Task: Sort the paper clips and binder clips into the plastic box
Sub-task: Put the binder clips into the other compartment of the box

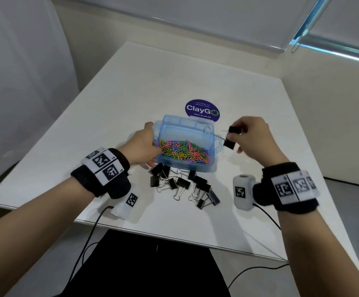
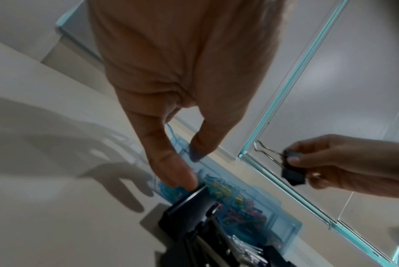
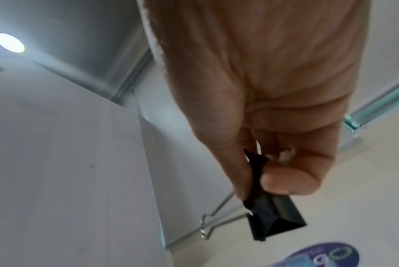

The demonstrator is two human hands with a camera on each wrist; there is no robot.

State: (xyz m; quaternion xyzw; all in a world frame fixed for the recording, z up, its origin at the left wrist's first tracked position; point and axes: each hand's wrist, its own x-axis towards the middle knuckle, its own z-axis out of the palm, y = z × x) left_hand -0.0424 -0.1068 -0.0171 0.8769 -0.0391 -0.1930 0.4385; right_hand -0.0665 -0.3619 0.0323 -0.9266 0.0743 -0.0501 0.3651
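Blue translucent plastic box sits at the centre of the head view on the white tabletop, lid propped open, one section heaped with coloured paper clips. At the box's left wall the left hand steadies it, thumb and fingers curled over the rim. Right of the box, the right hand pinches black binder clips, seemingly two, wire handles pointing toward the box. Below the box, a loose pile of binder clips waits on the tabletop. To do this drop well, I would carry the pinched clips over a section free of paper clips, lower them close before letting go so the handles do not snag the rim, and keep the left hand bracing the box
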